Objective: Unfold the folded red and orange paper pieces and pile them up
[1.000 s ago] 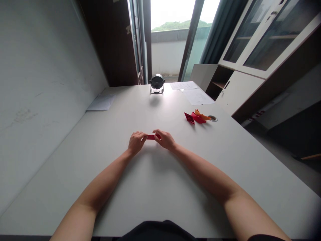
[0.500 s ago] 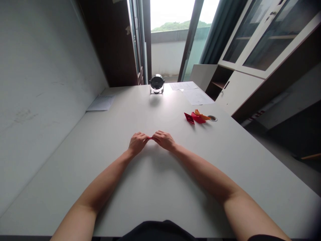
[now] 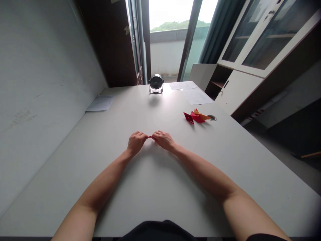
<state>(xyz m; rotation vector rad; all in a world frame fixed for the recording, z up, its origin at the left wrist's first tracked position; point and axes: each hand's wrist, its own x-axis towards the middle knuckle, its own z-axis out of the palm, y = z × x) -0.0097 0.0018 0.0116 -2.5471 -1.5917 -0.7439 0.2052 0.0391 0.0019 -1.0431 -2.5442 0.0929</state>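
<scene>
Between my two hands is a narrow strip of folded red paper (image 3: 149, 137), seen nearly edge-on. My left hand (image 3: 136, 141) pinches its left end, and my right hand (image 3: 163, 139) pinches the right end. Only a short stretch of the red shows in the gap; the fingers cover the rest. Both hands are low over the middle of the white table (image 3: 150, 187). Off to the right and farther back lie a dark red folded paper piece (image 3: 189, 117), a bright red folded paper piece (image 3: 198, 117) and an orange folded paper piece (image 3: 202, 114), close together.
A round black device on a metal stand (image 3: 155, 83) is at the table's far edge. Paper sheets (image 3: 197, 96) lie at the back right, and another sheet (image 3: 100, 102) lies against the left wall. A round cable hole (image 3: 212, 117) is beside the folded papers.
My left hand has shifted slightly left, so a little more of the red strip shows between the hands. My right hand keeps nearly the same place.
</scene>
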